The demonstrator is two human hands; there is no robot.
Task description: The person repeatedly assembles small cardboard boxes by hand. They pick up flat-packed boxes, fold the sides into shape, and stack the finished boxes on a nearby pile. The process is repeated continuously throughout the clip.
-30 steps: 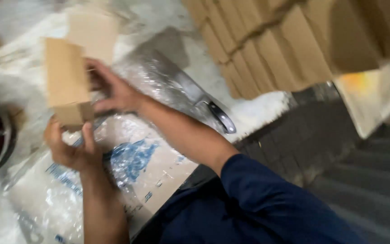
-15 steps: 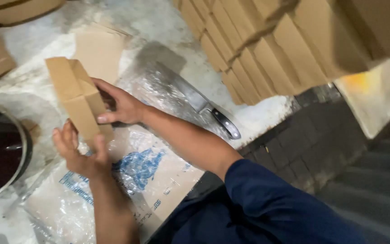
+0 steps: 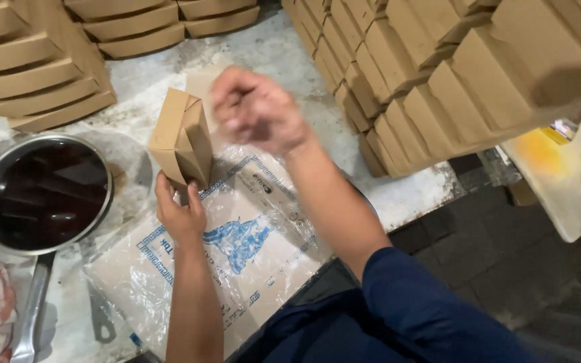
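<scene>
**Light cardboard box, held from below**

I see my left hand [image 3: 181,216] pinching the small brown folded-cardboard box [image 3: 181,142] by its bottom edge, fingers closed on it, box upright above them. My right hand [image 3: 258,111] hangs blurred just beside its top, loosely curled, holding nothing. I judge the box light, thin-walled and easily crushed; grip corners, not flat panels.

Dark-filled metal pan [image 3: 42,195] left of the fingers; plastic-wrapped packet [image 3: 237,255] beneath them; stacked cardboard boxes [image 3: 438,74] right, more stacks [image 3: 35,60] upper left.
</scene>
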